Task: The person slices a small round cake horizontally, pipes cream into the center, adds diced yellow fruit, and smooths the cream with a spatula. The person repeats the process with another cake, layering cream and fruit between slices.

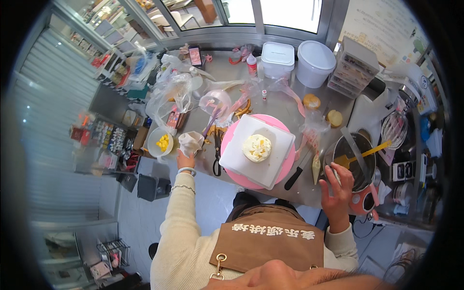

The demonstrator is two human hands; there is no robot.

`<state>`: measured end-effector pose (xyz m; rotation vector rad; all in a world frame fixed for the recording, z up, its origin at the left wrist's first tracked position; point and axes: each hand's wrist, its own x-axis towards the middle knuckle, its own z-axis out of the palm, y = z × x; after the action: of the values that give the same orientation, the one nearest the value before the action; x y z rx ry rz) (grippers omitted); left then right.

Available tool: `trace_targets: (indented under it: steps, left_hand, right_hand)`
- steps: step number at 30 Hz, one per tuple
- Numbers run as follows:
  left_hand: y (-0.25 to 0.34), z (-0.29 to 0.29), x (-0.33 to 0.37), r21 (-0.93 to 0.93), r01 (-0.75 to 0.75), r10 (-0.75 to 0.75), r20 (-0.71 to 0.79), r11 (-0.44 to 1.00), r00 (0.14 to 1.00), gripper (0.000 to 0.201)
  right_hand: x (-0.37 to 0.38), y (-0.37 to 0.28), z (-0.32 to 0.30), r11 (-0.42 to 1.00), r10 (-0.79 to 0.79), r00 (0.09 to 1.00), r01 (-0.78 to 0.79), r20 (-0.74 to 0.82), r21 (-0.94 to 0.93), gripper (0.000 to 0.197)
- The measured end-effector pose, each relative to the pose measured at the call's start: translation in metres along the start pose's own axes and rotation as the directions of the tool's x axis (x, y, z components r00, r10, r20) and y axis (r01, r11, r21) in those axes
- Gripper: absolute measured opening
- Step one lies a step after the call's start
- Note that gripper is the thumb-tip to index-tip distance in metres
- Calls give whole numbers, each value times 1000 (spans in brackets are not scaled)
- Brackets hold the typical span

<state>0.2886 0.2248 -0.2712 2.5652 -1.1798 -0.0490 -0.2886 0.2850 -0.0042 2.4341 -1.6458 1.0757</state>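
At the left front of the table my left hand (186, 158) is closed on a crumpled off-white cloth (191, 141). Beside it sits a clear bowl of yellow fruit pieces (163, 142). My right hand (337, 191) curls at the near-left rim of a metal mixing bowl (325, 157); its finger contact is partly hidden. A yellow spatula (369, 152) and a flat metal strip (354, 146) lean in that bowl. Between my hands, a round cream-covered cake with yellow bits (257, 148) stands on a white square board (278, 137), on a pink turntable (235, 177).
Black scissors (217, 152) lie left of the turntable. To its right are a black-handled knife (298, 171) and a filled piping bag (316, 169). White tubs (316, 63), a drawer unit (354, 65) and plastic bags (171, 92) line the back. A whisk (395, 130) stands at right.
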Motion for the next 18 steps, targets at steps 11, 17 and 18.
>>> trace_targets:
  steps: [11, 17, 18]
  left_hand:
    - [-31, -19, 58, -403, -168, 201, 42, 900, 979, 33]
    - [-34, -112, 44, -968, 226, 353, 249, 106, 902, 29]
    - [-35, -121, 40, -955, 262, 380, 296, 140, 876, 30]
  right_hand:
    - [52, -170, 165, 802, -152, 930, -81, 334, 591, 41]
    - [106, -284, 363, 266, 114, 789, -610, 604, 747, 69]
    - [110, -297, 383, 92, 182, 643, -764, 744, 638, 72]
